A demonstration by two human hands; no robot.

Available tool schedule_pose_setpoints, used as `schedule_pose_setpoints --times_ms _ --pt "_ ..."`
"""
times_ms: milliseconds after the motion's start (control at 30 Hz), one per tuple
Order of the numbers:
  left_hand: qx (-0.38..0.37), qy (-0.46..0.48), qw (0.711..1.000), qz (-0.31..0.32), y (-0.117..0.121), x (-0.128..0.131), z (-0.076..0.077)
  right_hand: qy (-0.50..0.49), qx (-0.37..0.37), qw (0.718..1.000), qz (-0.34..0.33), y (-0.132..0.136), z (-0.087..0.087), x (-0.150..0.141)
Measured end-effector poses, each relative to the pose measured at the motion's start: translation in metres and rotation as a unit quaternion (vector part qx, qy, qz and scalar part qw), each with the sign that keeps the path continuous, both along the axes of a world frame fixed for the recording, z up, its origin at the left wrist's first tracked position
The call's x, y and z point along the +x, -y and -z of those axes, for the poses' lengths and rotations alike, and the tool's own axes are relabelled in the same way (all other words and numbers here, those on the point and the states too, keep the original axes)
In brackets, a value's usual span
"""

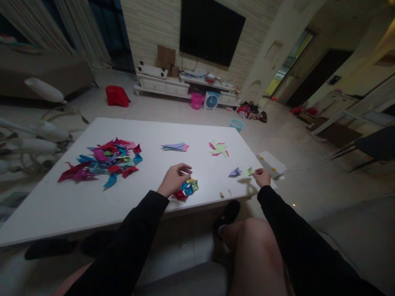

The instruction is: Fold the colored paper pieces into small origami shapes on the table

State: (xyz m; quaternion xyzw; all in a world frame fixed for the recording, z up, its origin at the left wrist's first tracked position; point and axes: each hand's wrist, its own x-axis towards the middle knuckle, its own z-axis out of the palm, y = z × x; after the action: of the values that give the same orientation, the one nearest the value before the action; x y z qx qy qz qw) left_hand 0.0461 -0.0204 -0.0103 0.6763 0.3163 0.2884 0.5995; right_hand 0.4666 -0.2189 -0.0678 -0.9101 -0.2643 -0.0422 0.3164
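Over the near edge of the white table [151, 172], my left hand [176, 177] hovers with fingers curved and apart, just above a cluster of folded paper pieces [189, 189] in blue, yellow, green and red. My right hand [262, 177] pinches a small light-green origami piece [250, 171] at the table's right side. Just left of it lies a purple origami piece [235, 172]. A green and pink paper pinwheel shape [219, 148] rests farther back. Two tiny scraps [221, 195] sit by the front edge.
A heap of colourful folded paper [111, 158] covers the table's left part. Flat purple and pink folded strips [175, 146] lie at the middle back. Beyond the right edge stand a white box [271, 163] and a blue basket [237, 124]. A red stool [117, 96] is behind the table.
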Motion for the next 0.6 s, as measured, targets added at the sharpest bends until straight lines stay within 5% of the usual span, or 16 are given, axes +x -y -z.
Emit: schedule_pose_setpoints --times_ms 133,367,467,600 --pt "0.003 -0.013 1.000 -0.004 0.000 -0.001 0.001 -0.026 -0.045 0.999 0.001 0.014 0.021 0.009" --pt "0.011 -0.039 0.999 -0.004 0.000 -0.005 0.004 -0.046 -0.054 0.997 -0.040 -0.007 0.038 0.005" --pt "0.017 -0.041 0.999 0.003 -0.001 -0.005 0.006 -0.043 -0.043 0.997 -0.049 -0.010 0.019 -0.002" --pt "0.039 -0.051 0.998 0.005 -0.003 -0.006 0.006 -0.029 -0.005 0.996 -0.080 -0.009 -0.039 -0.019"
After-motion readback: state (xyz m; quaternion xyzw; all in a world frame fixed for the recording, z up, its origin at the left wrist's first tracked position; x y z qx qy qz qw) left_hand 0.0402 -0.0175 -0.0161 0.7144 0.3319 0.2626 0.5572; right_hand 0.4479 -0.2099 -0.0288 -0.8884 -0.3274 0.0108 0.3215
